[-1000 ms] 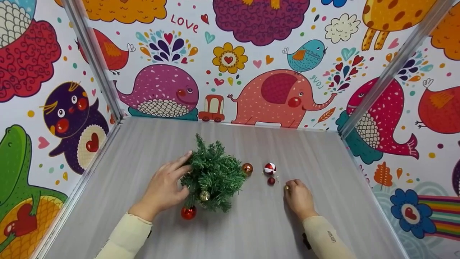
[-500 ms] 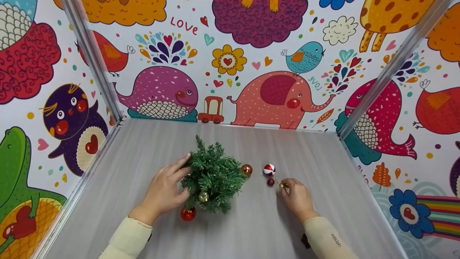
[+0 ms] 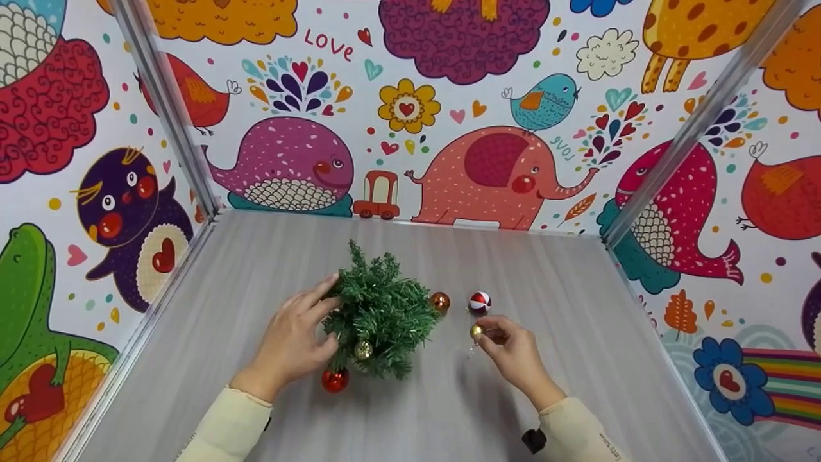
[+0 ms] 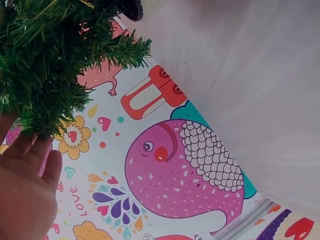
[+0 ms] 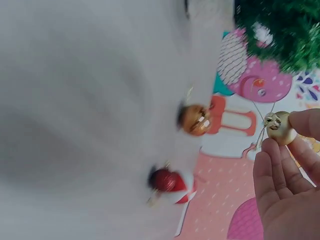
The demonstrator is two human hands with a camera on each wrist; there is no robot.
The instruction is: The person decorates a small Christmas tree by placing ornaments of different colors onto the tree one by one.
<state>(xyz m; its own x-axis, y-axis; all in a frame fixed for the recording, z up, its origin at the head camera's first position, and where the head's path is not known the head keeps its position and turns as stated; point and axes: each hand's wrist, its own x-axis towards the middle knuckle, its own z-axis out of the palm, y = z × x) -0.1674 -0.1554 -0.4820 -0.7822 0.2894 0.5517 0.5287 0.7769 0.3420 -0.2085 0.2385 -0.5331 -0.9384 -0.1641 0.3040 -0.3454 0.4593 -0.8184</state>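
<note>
A small green Christmas tree (image 3: 388, 314) stands on the table. My left hand (image 3: 292, 340) rests against its left side, fingers spread and fingertips among the branches. Between thumb and fingers, my right hand (image 3: 518, 359) pinches a small gold bauble (image 5: 281, 128), its thin hanging loop trailing free. A shiny red bauble (image 3: 335, 380) and a pale gold bauble (image 3: 363, 350) are at the tree's near side. Right of the tree lie a copper bauble (image 3: 440, 302) and a red-and-white bauble (image 3: 480, 302). The right wrist view also has a dark red bauble (image 5: 164, 180), hidden by my hand in the head view.
The grey wood-grain table (image 3: 410, 423) is enclosed by walls with colourful cartoon animals, including a pink elephant (image 3: 494, 179) at the back. Metal corner posts (image 3: 170, 109) rise where the walls meet.
My right hand has moved left and lifted with the gold bauble, coming over the dark red bauble in the head view. My left hand and the tree have stayed in place.
</note>
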